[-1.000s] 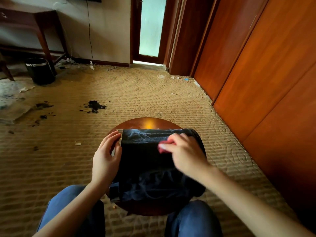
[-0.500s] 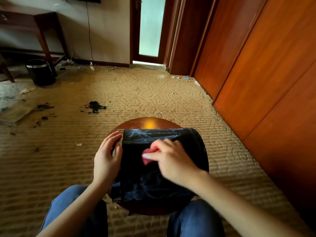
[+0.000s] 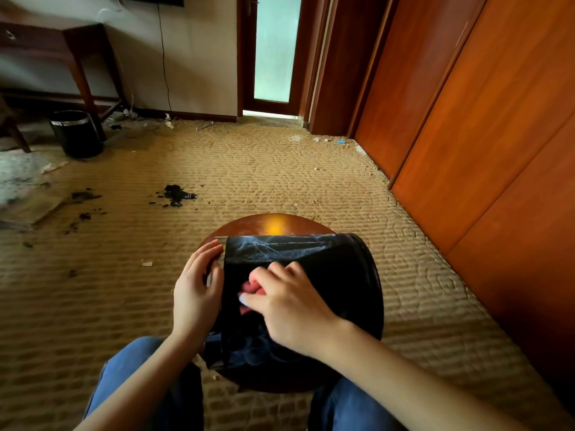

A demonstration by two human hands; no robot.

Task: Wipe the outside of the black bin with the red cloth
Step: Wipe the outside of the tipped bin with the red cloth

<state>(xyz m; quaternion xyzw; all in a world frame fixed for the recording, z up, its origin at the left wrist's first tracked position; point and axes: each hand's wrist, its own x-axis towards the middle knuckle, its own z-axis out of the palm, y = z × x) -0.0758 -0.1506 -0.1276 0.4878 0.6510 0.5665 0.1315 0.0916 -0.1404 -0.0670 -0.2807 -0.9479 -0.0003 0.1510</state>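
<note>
The right hand point(image 3: 289, 309) lies across the black bin point(image 3: 342, 275), fingers curled round the red cloth point(image 3: 249, 289); the left hand point(image 3: 196, 290), fingers straight, presses the bin's rim.

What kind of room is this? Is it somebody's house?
Probably a hotel room or a bedroom. It has a carpet, tall wooden wardrobe doors on the right, and a desk by the wall with a small bin beside it.

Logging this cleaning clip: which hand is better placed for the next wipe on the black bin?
Right. The right hand grips the red cloth against the black bin; the left hand rests open on its rim end, holding nothing.
</note>
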